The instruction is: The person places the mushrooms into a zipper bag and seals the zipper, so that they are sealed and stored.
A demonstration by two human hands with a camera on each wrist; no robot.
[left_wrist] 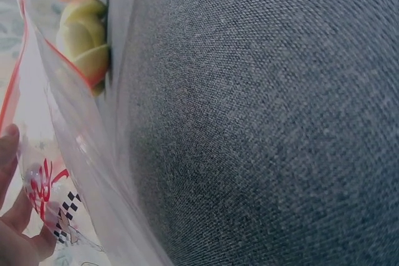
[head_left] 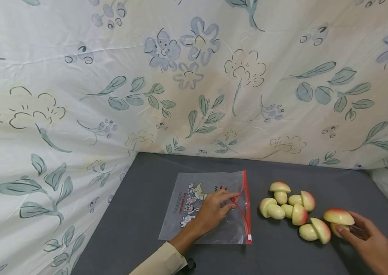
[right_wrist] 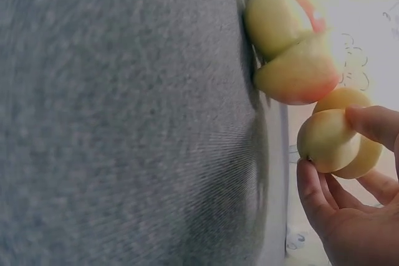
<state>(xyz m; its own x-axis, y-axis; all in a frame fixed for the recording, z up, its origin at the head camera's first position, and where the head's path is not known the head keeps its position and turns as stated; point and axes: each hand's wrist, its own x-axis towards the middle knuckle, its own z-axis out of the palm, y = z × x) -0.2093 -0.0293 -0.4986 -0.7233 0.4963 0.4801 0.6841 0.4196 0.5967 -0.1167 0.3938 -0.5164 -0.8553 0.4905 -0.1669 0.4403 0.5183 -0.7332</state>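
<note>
The clear bag (head_left: 214, 233) has red words (head_left: 182, 203) that seem to say "It's playtime!" Tiny print (head_left: 178, 202) beside them is too small to read. Its curly red letters (left_wrist: 45, 186) can't be read.

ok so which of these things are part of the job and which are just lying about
Seemingly in the job:
clear bag, held by the left fingers
mushroom-shaped piece, held by the right fingers
probably the five similar pieces

Seemingly just there:
small black object
floral cloth

Head view looks forward and down; low, close wrist views share its tabletop (head_left: 125, 214).
</note>
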